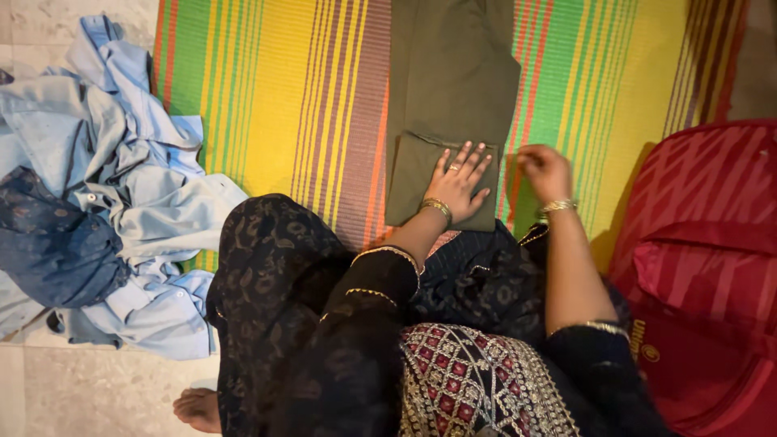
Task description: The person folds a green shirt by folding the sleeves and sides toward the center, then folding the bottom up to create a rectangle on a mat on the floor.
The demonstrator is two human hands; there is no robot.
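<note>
A black dress (324, 324) with a gold-patterned front fills the lower middle of the view, covering the person's lap and knees; a bare foot (197, 409) shows beneath it on the tiled floor (97, 392). Past the knees, an olive garment (449, 97) lies folded on the striped mat (283, 81), running from the mat's far edge, where it is cut off, to the near edge. The left hand (459, 182) rests flat on its near end, fingers spread wide. The right hand (544, 171) is curled at the garment's right edge; whether it pinches cloth cannot be told. Blue shirts (105, 186) are heaped off the mat's left edge. A red bag (704, 267) sits at the right, partly cut off.
</note>
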